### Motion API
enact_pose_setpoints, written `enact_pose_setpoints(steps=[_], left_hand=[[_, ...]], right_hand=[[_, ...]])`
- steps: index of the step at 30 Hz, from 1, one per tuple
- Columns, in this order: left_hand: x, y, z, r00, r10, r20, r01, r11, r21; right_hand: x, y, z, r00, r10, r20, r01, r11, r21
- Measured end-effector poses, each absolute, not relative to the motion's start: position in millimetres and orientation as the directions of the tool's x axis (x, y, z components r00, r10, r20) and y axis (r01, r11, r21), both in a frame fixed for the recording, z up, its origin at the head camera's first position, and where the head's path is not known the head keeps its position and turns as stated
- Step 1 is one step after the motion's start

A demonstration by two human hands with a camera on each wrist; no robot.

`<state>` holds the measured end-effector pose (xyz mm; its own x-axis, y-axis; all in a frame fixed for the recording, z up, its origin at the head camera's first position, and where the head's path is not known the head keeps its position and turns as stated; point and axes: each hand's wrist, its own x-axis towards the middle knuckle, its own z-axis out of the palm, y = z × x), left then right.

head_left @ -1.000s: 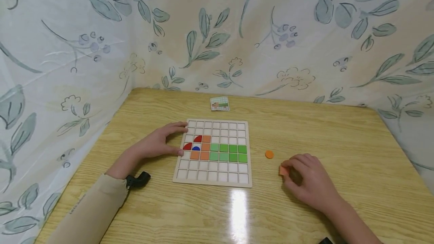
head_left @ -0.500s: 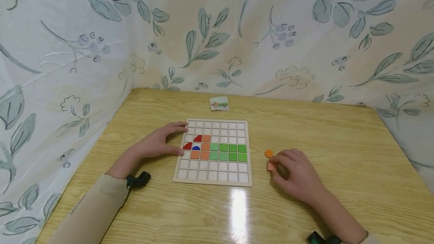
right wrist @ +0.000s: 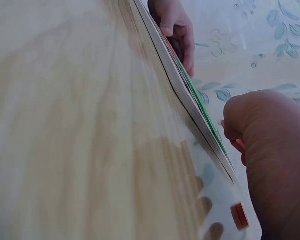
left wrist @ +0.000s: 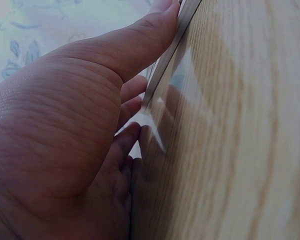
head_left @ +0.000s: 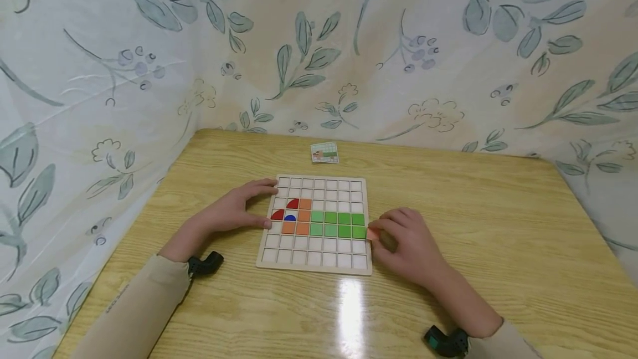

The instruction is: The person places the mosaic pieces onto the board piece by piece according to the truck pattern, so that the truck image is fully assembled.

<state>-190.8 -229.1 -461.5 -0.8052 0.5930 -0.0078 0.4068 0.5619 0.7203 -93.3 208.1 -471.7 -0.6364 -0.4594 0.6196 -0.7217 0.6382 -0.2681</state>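
Note:
The pale square-grid board point(head_left: 314, 262) lies on the table in the head view, with red, blue, orange and green pieces set in its cells. Along its left edge rests my left hand point(head_left: 226, 210), thumb and fingertips spread apart against the rim; the left wrist view shows the thumb point(left wrist: 155, 32) at the board's edge. My right hand point(head_left: 411, 248) pinches an orange square tile point(head_left: 371, 234) between thumb and fingers, right at the board's right rim beside the green squares point(head_left: 358, 231). Seen from the right wrist, part of this tile point(right wrist: 239, 145) shows under the fingers.
A small picture card point(head_left: 324, 153) lies behind the board. In the right wrist view, a small orange piece point(right wrist: 240, 216) appears below my right hand. A floral cloth point(head_left: 379, 71) hangs behind the wooden table point(head_left: 473, 198).
My right hand has moved left with the orange square tile, from the table to the board's right edge. The orange disc is now hidden behind it. My left hand has stayed in place.

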Motion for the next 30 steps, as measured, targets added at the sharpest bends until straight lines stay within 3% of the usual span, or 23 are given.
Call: enact_pose_setpoints(steps=[23, 30], left_hand=[[-193, -230, -464, -0.802, 0.597, -0.011, 0.402, 0.553, 0.730], [-192, -229, -462, -0.803, 0.596, -0.009, 0.402, 0.553, 0.729]], right_hand=[[-119, 119, -468, -0.647, -0.519, 0.559, -0.745, 0.587, -0.317], [-124, 96, -465, -0.675, -0.532, 0.511, -0.728, 0.593, -0.343]])
